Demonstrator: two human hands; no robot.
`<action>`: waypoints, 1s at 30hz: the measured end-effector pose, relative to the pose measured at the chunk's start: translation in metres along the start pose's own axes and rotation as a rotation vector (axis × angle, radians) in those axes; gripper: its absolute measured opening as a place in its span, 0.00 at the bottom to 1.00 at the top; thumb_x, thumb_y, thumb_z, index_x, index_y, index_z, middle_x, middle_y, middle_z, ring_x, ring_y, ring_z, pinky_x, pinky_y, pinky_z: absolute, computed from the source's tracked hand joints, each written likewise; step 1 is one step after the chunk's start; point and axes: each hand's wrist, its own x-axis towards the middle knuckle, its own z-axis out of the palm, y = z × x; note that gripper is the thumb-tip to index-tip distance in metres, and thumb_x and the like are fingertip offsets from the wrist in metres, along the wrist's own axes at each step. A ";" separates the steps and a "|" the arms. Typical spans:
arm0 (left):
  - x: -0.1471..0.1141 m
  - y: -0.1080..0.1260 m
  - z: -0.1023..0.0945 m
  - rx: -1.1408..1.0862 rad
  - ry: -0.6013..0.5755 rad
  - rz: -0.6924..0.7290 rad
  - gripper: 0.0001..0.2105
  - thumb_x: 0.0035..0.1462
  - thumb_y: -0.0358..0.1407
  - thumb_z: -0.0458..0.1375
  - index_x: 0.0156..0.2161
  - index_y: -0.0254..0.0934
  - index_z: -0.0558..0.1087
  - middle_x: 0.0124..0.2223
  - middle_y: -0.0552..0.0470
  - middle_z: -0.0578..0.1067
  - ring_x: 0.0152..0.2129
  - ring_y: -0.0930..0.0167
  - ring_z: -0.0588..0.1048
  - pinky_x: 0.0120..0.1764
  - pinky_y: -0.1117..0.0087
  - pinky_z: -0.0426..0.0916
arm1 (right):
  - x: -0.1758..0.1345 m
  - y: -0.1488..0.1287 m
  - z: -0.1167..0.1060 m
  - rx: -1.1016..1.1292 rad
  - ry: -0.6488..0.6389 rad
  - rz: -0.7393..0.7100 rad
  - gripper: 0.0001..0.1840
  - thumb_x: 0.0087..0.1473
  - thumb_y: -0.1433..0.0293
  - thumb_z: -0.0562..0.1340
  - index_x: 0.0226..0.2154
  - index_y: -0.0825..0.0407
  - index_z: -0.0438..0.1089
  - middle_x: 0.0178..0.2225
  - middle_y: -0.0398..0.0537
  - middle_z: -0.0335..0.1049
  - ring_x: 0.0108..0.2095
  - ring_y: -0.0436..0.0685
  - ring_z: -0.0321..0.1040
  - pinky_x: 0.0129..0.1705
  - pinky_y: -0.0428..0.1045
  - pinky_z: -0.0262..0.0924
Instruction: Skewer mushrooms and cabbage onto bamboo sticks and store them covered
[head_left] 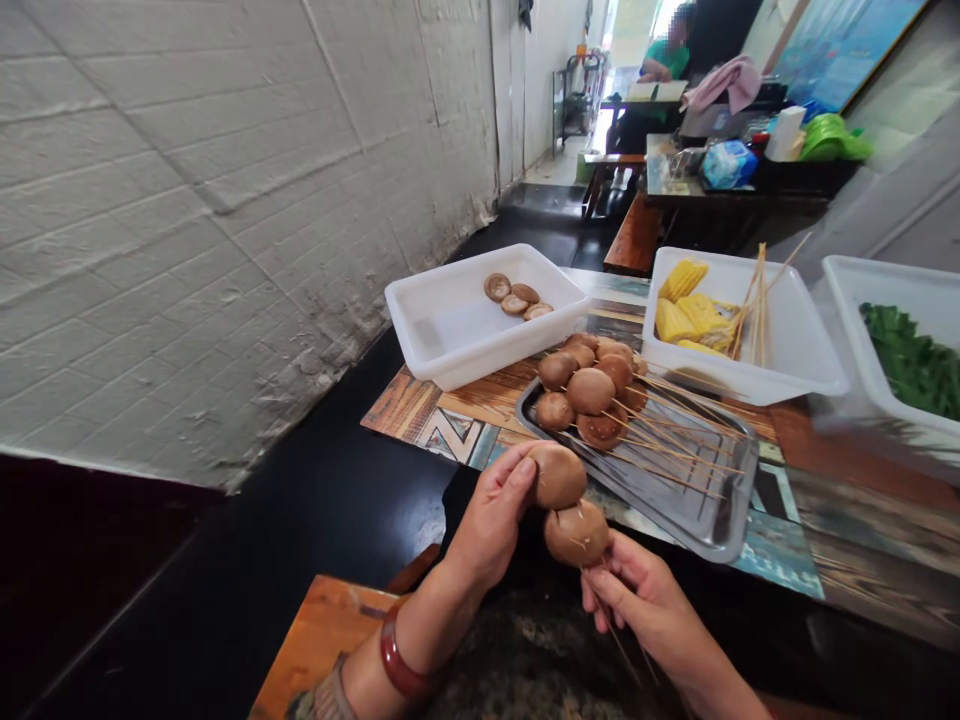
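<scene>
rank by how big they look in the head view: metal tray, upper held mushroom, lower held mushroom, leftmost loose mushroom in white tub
1. Metal tray
2. Upper held mushroom and lower held mushroom: too alike to rank
3. Leftmost loose mushroom in white tub; farther away, so true size unsure

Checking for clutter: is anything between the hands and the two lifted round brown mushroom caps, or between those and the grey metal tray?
Nothing visible is: the left hand holds the upper round brown mushroom cap, the right hand wooden skewers below the lower cap. Skewered brown mushrooms lie on the grey metal tray.
</scene>
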 end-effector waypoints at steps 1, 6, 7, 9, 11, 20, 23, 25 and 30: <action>0.002 0.000 0.002 0.004 0.015 -0.004 0.19 0.58 0.46 0.60 0.48 0.35 0.77 0.47 0.45 0.78 0.44 0.62 0.74 0.46 0.67 0.66 | 0.001 0.001 0.000 0.008 -0.001 -0.003 0.20 0.57 0.52 0.62 0.40 0.52 0.68 0.24 0.42 0.70 0.19 0.48 0.64 0.23 0.44 0.58; 0.008 0.000 0.009 0.013 0.091 0.011 0.15 0.58 0.43 0.60 0.45 0.34 0.77 0.44 0.46 0.78 0.42 0.64 0.74 0.45 0.68 0.67 | 0.004 0.001 -0.003 0.012 0.038 -0.019 0.21 0.58 0.51 0.61 0.42 0.52 0.69 0.24 0.42 0.70 0.20 0.48 0.64 0.24 0.45 0.59; 0.009 0.000 0.010 0.016 0.103 0.017 0.15 0.58 0.44 0.60 0.44 0.34 0.77 0.43 0.46 0.79 0.42 0.64 0.74 0.45 0.68 0.67 | 0.004 0.002 -0.004 0.004 0.061 -0.027 0.22 0.58 0.51 0.61 0.41 0.53 0.70 0.24 0.42 0.70 0.20 0.49 0.64 0.24 0.45 0.60; 0.011 -0.002 0.011 0.022 0.127 0.033 0.15 0.58 0.44 0.60 0.44 0.34 0.77 0.43 0.47 0.79 0.41 0.64 0.74 0.44 0.68 0.67 | 0.003 0.005 -0.006 -0.019 0.117 -0.046 0.22 0.57 0.50 0.61 0.40 0.53 0.71 0.24 0.43 0.70 0.21 0.50 0.66 0.24 0.45 0.60; 0.013 -0.004 0.012 0.012 0.163 0.039 0.14 0.58 0.44 0.60 0.43 0.35 0.77 0.42 0.48 0.79 0.41 0.65 0.75 0.44 0.68 0.67 | 0.002 0.009 -0.008 -0.054 0.180 -0.073 0.22 0.58 0.50 0.61 0.37 0.53 0.72 0.24 0.43 0.70 0.21 0.50 0.66 0.25 0.46 0.61; 0.025 -0.007 0.011 -0.334 0.050 -0.184 0.23 0.61 0.53 0.54 0.46 0.34 0.76 0.38 0.48 0.79 0.33 0.70 0.76 0.41 0.70 0.69 | 0.005 0.019 -0.010 -0.021 0.343 -0.062 0.22 0.56 0.50 0.62 0.33 0.54 0.74 0.21 0.40 0.65 0.19 0.47 0.60 0.22 0.44 0.55; 0.027 -0.009 0.013 -0.406 0.012 -0.248 0.24 0.61 0.53 0.54 0.47 0.34 0.75 0.37 0.47 0.78 0.34 0.68 0.76 0.41 0.69 0.70 | 0.010 0.018 -0.007 0.022 0.351 -0.069 0.23 0.56 0.50 0.62 0.32 0.54 0.74 0.21 0.40 0.64 0.18 0.47 0.59 0.22 0.44 0.54; 0.026 -0.012 0.015 -0.388 0.006 -0.247 0.23 0.59 0.52 0.57 0.48 0.36 0.74 0.38 0.48 0.78 0.38 0.65 0.77 0.44 0.66 0.70 | 0.013 0.017 -0.005 0.033 0.358 -0.080 0.23 0.55 0.50 0.62 0.32 0.54 0.74 0.21 0.40 0.64 0.18 0.47 0.59 0.22 0.44 0.54; 0.025 -0.017 0.017 -0.216 0.072 -0.111 0.20 0.49 0.38 0.69 0.48 0.38 0.73 0.43 0.48 0.79 0.40 0.65 0.78 0.44 0.67 0.70 | 0.015 0.013 -0.003 0.074 0.289 -0.068 0.23 0.54 0.49 0.63 0.35 0.54 0.74 0.24 0.44 0.69 0.23 0.50 0.66 0.26 0.45 0.58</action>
